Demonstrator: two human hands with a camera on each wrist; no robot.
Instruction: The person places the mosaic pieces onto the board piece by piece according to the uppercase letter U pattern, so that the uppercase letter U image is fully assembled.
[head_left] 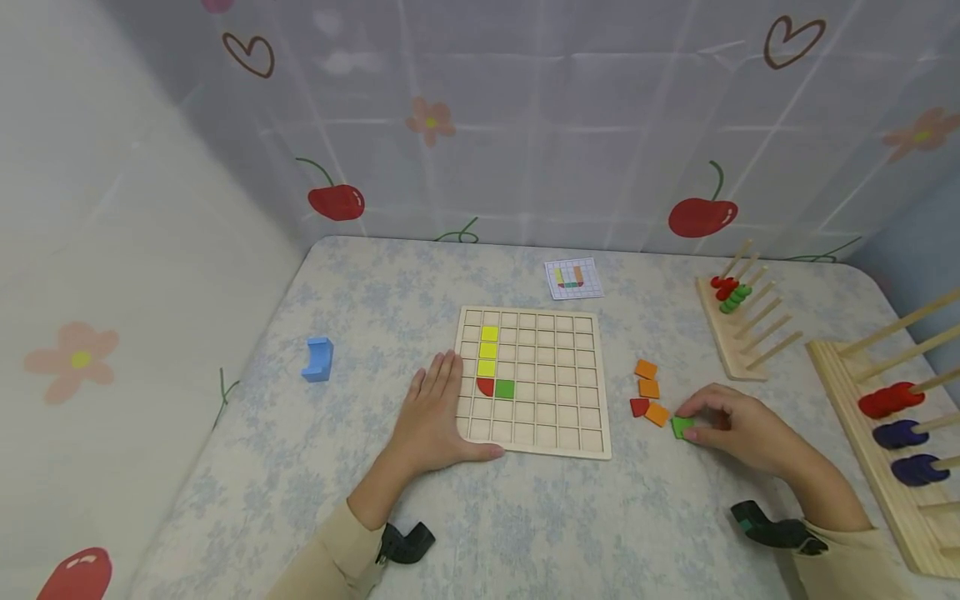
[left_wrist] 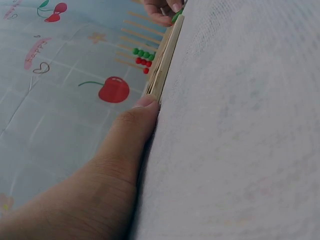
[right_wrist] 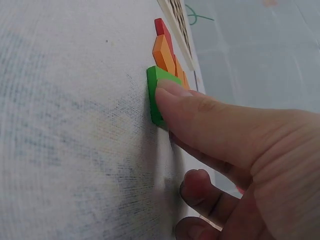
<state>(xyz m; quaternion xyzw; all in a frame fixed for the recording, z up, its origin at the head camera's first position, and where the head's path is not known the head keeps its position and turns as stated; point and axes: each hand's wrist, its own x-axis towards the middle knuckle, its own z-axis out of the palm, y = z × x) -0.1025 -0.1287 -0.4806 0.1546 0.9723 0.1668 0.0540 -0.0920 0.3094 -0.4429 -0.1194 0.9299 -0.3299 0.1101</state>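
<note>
My left hand [head_left: 431, 417] lies with straight fingers along the left edge of a wooden grid board [head_left: 555, 350], its thumb at the front edge. In the left wrist view the thumb [left_wrist: 132, 125] touches the board's side. On the board, a column of yellow squares [head_left: 488, 350] stands above a red rounded piece [head_left: 486, 387], with a green square [head_left: 505, 389] beside it. Right of the board, my right hand [head_left: 742, 429] pinches another green square tile [head_left: 682, 427] between thumb and fingers. In the right wrist view this green tile [right_wrist: 156, 95] is tilted close over the cloth.
Orange squares [head_left: 648, 389] and a red piece [head_left: 639, 407] lie between board and right hand. A pattern card [head_left: 573, 278] is behind the board. Two wooden peg racks with beads [head_left: 731, 333] [head_left: 840, 417] stand at right. A blue block [head_left: 318, 360] sits at left.
</note>
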